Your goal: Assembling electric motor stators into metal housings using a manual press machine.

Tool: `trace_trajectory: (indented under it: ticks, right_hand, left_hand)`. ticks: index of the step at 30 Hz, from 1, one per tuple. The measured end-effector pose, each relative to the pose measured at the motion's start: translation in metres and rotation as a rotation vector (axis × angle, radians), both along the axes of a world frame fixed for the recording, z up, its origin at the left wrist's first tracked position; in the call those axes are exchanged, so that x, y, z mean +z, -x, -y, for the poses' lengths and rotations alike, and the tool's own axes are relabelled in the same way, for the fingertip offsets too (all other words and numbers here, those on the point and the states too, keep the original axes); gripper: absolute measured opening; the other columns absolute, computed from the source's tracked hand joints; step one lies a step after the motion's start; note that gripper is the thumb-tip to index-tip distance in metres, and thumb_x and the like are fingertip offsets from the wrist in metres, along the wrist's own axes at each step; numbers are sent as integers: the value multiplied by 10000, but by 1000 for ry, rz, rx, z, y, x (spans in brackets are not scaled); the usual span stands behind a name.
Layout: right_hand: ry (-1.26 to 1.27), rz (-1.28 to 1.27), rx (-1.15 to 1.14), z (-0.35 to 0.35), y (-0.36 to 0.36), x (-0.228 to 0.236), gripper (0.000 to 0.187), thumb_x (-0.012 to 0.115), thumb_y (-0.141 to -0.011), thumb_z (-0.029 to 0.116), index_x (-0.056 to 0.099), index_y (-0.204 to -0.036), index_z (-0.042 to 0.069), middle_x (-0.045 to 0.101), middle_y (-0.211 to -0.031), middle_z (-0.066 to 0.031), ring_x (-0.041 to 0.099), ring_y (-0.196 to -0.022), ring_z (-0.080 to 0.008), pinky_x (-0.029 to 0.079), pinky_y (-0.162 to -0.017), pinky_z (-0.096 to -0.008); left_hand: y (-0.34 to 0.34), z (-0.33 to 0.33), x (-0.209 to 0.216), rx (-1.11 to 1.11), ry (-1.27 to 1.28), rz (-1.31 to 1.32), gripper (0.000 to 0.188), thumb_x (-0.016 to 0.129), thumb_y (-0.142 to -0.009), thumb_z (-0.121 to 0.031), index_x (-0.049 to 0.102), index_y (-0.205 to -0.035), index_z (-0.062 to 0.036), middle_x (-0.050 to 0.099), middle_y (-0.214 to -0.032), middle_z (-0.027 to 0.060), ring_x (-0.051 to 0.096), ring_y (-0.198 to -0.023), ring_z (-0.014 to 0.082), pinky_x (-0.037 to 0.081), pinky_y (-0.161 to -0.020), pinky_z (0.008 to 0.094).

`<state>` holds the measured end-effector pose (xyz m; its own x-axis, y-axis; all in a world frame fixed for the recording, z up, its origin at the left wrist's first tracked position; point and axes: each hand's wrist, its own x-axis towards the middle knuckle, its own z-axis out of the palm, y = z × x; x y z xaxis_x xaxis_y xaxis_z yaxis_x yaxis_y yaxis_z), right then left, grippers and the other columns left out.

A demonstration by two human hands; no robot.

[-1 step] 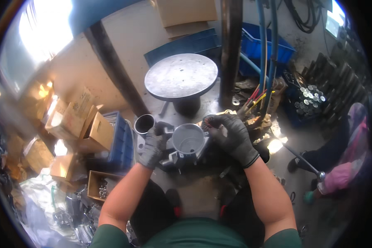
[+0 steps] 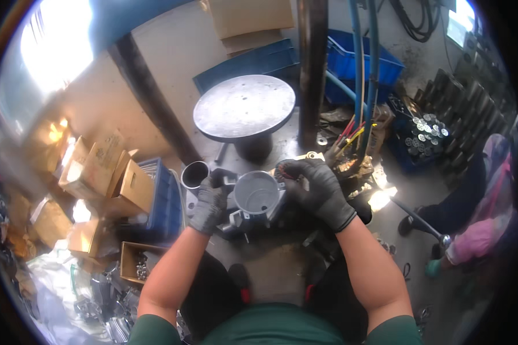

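Observation:
A grey, round, open-topped metal housing [image 2: 256, 193] with side lugs is in front of me, with a dark hole at the bottom of its inside. My left hand [image 2: 208, 206], in a grey glove, is closed at the housing's left side by a lug. Over the housing's right edge, my right hand [image 2: 323, 192], also gloved, pinches a small dark round part with a reddish edge [image 2: 281, 169]. What the part is, I cannot make out. Left of the housing stands an open metal cylinder [image 2: 195, 174], close to my left fingertips.
Beyond the housing is a round metal-topped stand [image 2: 244, 106]. Cardboard boxes [image 2: 95, 167] and a blue crate [image 2: 166, 201] are at left. Hoses [image 2: 374, 75] hang at right, near a bin of metal discs [image 2: 425, 138]. Another person's pink sleeve [image 2: 472, 241] shows at far right.
The whole view has shifted slightly, so the scene lies a little farther left. Both hands keep nearly the same places at the housing.

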<state>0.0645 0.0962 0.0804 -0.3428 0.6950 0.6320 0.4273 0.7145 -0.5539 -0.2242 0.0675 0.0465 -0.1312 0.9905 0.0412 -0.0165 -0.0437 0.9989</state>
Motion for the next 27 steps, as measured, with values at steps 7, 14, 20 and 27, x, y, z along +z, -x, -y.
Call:
trace_trajectory:
  ticks: [7, 14, 20, 27]
  right_hand:
    - [83, 61, -72, -9, 12, -17, 373, 762, -876, 157, 733, -1237, 73, 721, -1250, -185, 659, -1147, -423, 525, -1010, -522]
    - [-191, 218, -90, -10, 17, -25, 473, 746, -821, 111, 738, -1292, 148, 666, -1397, -139, 587, -1299, -376, 456, -1119, -517]
    - [-131, 228, -253, -10, 29, -17, 514, 787, -787, 192, 722, -1288, 98, 683, -1367, -153, 610, -1258, -394, 484, -1089, -508]
    - [265, 452, -363, -28, 14, -18, 710, 862, -807, 433, 669, -1392, 80, 688, -1264, -201, 660, -1163, -401, 562, -980, -489]
  left_hand:
    - [-2, -34, -14, 123, -108, 9, 300, 685, -933, 104, 710, -1201, -30, 759, -1086, 45, 727, -970, 160, 595, -827, 286]
    - [-8, -5, 5, 201, -250, -114, 486, 659, -900, 66, 612, -1374, -31, 662, -1322, 112, 666, -1170, 216, 545, -978, 310]
    - [-12, 26, 5, 139, -527, -519, 656, 832, -908, -242, 553, -1474, -68, 657, -1293, 115, 611, -1274, 259, 527, -1084, 448]
    - [-49, 44, 43, 217, -699, -1058, 602, 928, -743, -258, 694, -1270, -85, 635, -1299, 173, 610, -1169, 408, 533, -993, 492]
